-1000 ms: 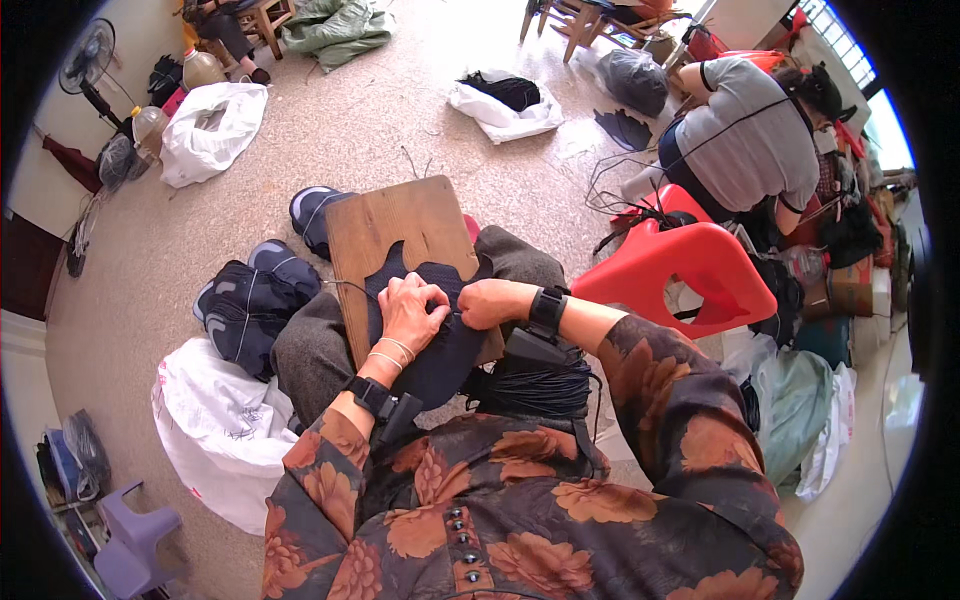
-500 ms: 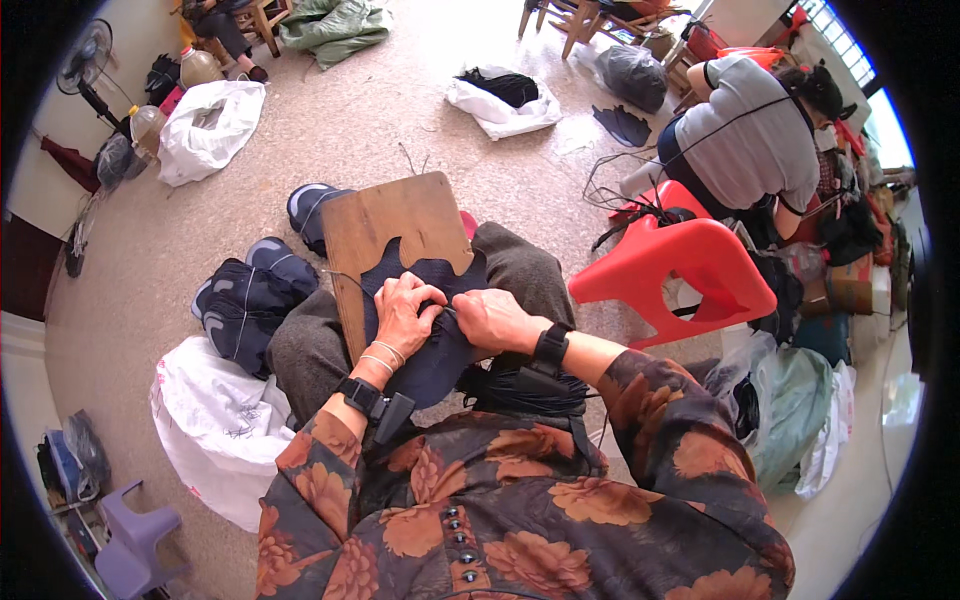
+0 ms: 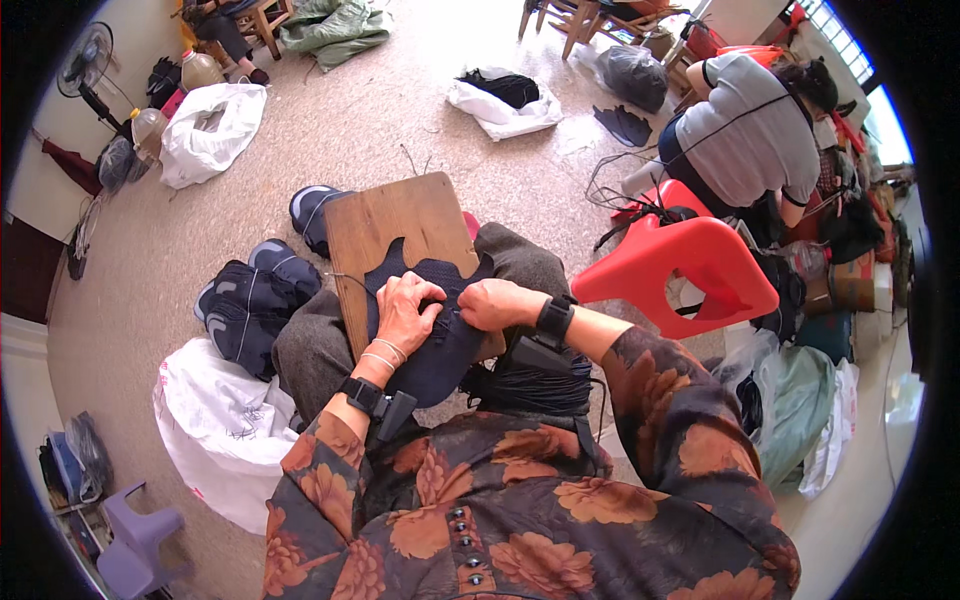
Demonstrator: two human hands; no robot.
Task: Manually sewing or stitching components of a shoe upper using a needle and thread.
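A dark navy shoe upper (image 3: 437, 355) lies across a wooden board (image 3: 405, 212) on my lap, its pointed ends spread toward the far side. My left hand (image 3: 405, 308) rests on the upper, its thumb and forefinger curled close together and gripping the fabric. Just right of it, my right hand (image 3: 490, 303) is closed at the upper's right side. Whatever its fingers pinch is too small or hidden to make out. Under my right forearm lies a bundle of black laces (image 3: 530, 388).
Tied bundles of navy shoe uppers (image 3: 252, 310) lie left of my knee, beside a white sack (image 3: 215, 420). A red plastic stool (image 3: 690, 270) stands on the right, with a bent-over person (image 3: 745, 130) beyond it. A white bag of black laces (image 3: 505, 115) sits farther off.
My right hand has shifted a little to the right, away from my left hand. My left hand stays in about the same place on the upper.
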